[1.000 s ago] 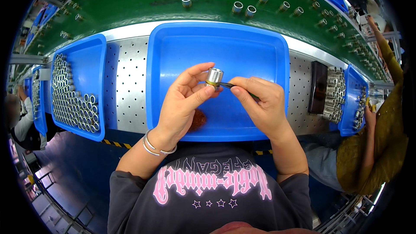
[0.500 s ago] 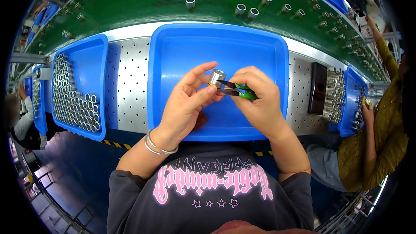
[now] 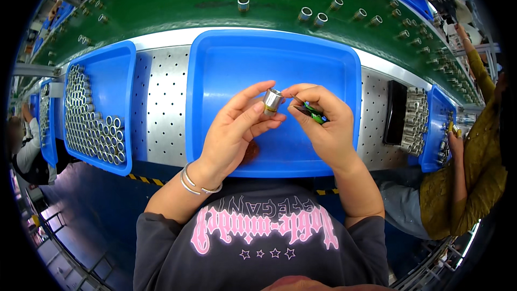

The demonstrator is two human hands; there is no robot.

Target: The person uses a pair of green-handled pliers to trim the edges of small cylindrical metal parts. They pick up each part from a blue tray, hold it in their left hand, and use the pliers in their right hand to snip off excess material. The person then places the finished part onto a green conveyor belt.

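The two hands work close together: the left hand pinches a metal sleeve between thumb and fingers, and the right hand is curled round small green-and-black snips. From here I can't tell whether the right fingertips touch the sleeve's rim or sit just beside it.

The sleeve is held tilted over a wide blue tray, a yellowish band round its lower part. I'd judge this piece as partway through, since it is in hand with the snips next to it; whether its band is finished is too small to see.

No sleeves show in the tray beneath, only a reddish-brown lump. In the left tray, packed sleeves fill much of the floor; more are stacked beside a dark phone-like slab on the right. Whether those are done, I can't say. Beyond, loose sleeves stand scattered on the green belt.
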